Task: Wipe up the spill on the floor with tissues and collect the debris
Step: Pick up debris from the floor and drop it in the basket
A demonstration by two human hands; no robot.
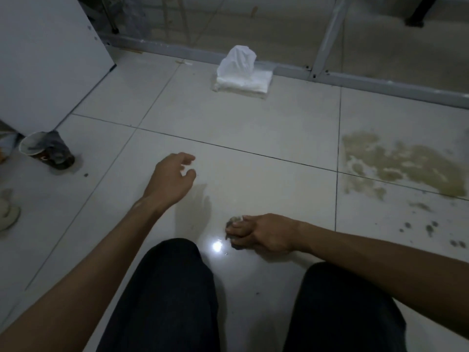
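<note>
Now soiled tissue [234, 221] under right hand [264, 233] fingers [237, 226].

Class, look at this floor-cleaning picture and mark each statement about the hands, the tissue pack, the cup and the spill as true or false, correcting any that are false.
1. The right hand is closed on a dirty tissue wad against the floor. True.
2. The left hand holds a fresh tissue. False: it is open and holds nothing.
3. The tissue pack lies by the far metal rail, with one tissue sticking up. True.
4. The cup stands upright beside the tissue pack. False: it lies tipped at the far left, well apart from the pack.
5. The spill is on the person's left. False: the yellowish patch is on the right.
</note>
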